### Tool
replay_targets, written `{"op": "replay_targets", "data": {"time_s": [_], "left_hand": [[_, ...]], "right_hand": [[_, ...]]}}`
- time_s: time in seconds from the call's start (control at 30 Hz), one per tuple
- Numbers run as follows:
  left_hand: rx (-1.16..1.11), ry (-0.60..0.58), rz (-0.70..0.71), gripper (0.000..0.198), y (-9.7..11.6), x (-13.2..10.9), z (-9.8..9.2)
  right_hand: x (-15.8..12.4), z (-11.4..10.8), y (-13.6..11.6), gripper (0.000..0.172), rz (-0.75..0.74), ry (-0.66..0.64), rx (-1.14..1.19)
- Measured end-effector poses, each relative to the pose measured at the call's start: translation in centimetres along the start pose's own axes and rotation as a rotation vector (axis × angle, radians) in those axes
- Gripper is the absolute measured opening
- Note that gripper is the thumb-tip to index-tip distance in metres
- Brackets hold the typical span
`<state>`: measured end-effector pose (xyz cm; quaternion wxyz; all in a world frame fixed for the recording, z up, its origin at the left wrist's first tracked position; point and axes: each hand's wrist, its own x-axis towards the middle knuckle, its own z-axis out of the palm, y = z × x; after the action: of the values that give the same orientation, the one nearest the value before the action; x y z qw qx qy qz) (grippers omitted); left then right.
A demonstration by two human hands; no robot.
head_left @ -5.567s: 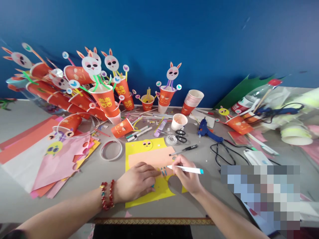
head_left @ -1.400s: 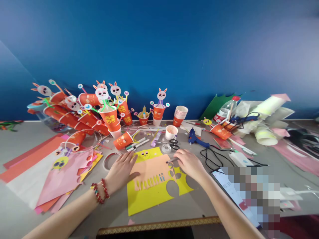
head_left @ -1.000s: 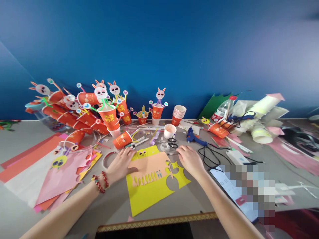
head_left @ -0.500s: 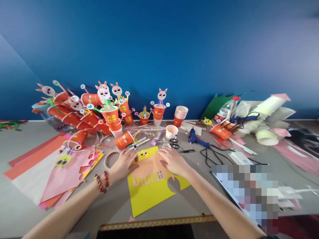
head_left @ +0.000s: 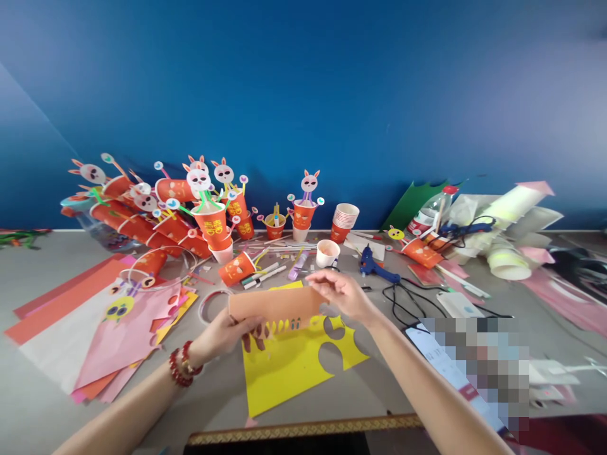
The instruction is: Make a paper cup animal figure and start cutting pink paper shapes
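Observation:
A light-orange sheet of paper, with a row of notched cut-outs along its lower edge, is raised and tilted between my hands. My left hand grips its left end, thumb in front and fingers behind. At the upper right corner, my right hand pinches the sheet between thumb and fingers. Beneath it lies a yellow sheet with round holes cut from its right side. The orange sheet covers much of the yellow sheet's far part. A roll of clear tape is beside my left hand.
Red paper cups with rabbit faces crowd the back left. Coloured paper sheets overlap on the left. Behind my right hand are a white cup and a blue glue gun with a black cable. A partly blurred tablet lies at right.
Both hands have lifted the orange sheet off the yellow one and tilted it up. The small yellow face seen between the hands before is now out of sight.

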<state>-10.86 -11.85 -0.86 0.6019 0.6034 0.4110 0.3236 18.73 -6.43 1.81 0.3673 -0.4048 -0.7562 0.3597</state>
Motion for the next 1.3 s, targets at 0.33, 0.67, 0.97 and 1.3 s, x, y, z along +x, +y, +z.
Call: {"op": "replay_targets", "data": {"time_s": [0.33,0.67,0.97,1.3], "left_hand": [[-0.202,0.180,0.009,0.041,-1.1,-0.1,-1.0],[-0.196,0.130,0.010,0.039,-1.9,-0.1,-1.2],[-0.286,0.200,0.014,0.037,-1.4,-0.1,-0.6],[-0.293,0.258,0.073,0.042,-0.6,-1.0,2.0]], "right_hand": [[1.2,-2.3,4.6,0.029,0.206,0.019,-0.917],[1.7,-3.4,5.0,0.033,0.161,-0.082,-0.902],[-1.3,-3.1,3.1,0.023,0.179,0.141,-0.132],[-2.1,7.3,-1.9,0.038,0.379,0.288,0.881]]}}
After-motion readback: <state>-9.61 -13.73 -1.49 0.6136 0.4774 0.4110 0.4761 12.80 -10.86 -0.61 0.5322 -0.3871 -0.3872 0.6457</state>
